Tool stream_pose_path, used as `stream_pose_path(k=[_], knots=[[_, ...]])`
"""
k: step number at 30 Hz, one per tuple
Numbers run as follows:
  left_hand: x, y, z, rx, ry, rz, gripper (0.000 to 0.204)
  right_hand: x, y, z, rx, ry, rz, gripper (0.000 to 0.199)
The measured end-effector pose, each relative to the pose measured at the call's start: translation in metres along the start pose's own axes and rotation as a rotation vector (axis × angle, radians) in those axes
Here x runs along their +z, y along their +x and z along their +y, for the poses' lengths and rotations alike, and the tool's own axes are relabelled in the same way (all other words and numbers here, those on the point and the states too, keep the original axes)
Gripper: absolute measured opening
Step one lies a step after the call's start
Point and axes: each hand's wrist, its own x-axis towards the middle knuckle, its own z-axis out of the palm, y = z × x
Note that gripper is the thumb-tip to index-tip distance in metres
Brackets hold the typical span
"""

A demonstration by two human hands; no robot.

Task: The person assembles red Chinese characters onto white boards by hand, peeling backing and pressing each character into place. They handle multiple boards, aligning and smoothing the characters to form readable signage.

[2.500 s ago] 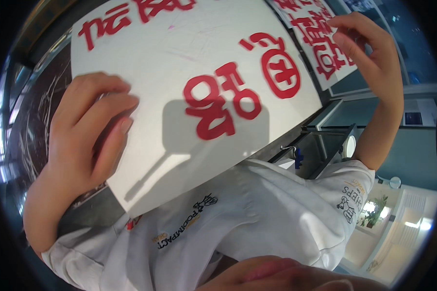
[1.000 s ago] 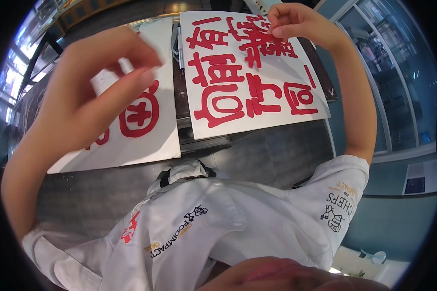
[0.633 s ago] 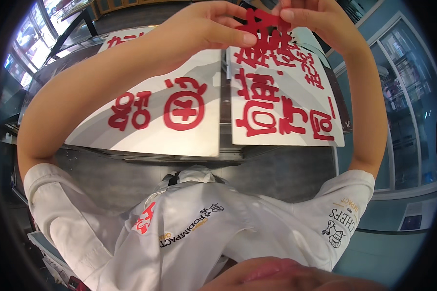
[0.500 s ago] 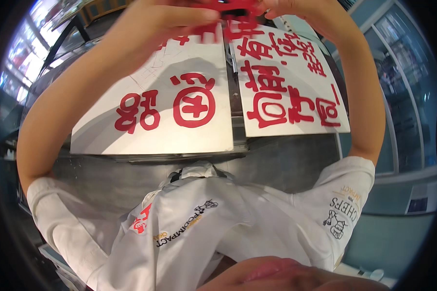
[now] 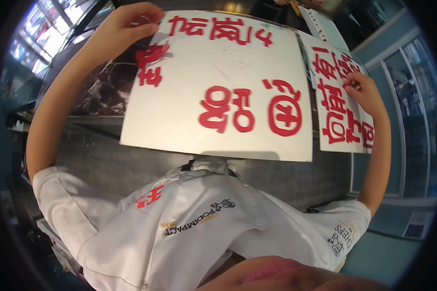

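Observation:
A large white board [image 5: 228, 63] with red cut-out characters lies tilted over a dark marble counter [image 5: 102, 92]. My left hand [image 5: 126, 26] pinches its far left corner, just above a red cut-out character [image 5: 152, 63] that overlaps the board's left edge. A smaller white board [image 5: 337, 121] with red characters lies to the right, partly under the large one. My right hand [image 5: 364, 92] grips it at its right side, fingertips on a red character. My white jacket [image 5: 204, 223] fills the lower part of the view.
A grey metal counter front [image 5: 107, 165] runs below the boards. Glass-fronted cabinets [image 5: 412, 97] stand at the right. More white sheets [image 5: 320, 24] lie at the far right end. Bright shelves [image 5: 39, 29] curve along the upper left.
The hands have parted from above the boards: the left went to the large board's left corner, the right down onto the small board. The large board now fills the middle of the view.

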Motion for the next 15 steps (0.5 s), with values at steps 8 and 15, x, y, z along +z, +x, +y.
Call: stream_pose_path(k=[8, 15], knots=[[-0.007, -0.043, 0.0, -0.284, -0.416, -0.102, 0.034, -0.021, 0.004, 0.01, 0.059, 0.206, 0.041, 0.012], [-0.004, -0.045, 0.022, -0.14, -0.224, -0.271, 0.015, -0.017, 0.06, -0.094, -0.161, 0.395, 0.131, 0.011]])
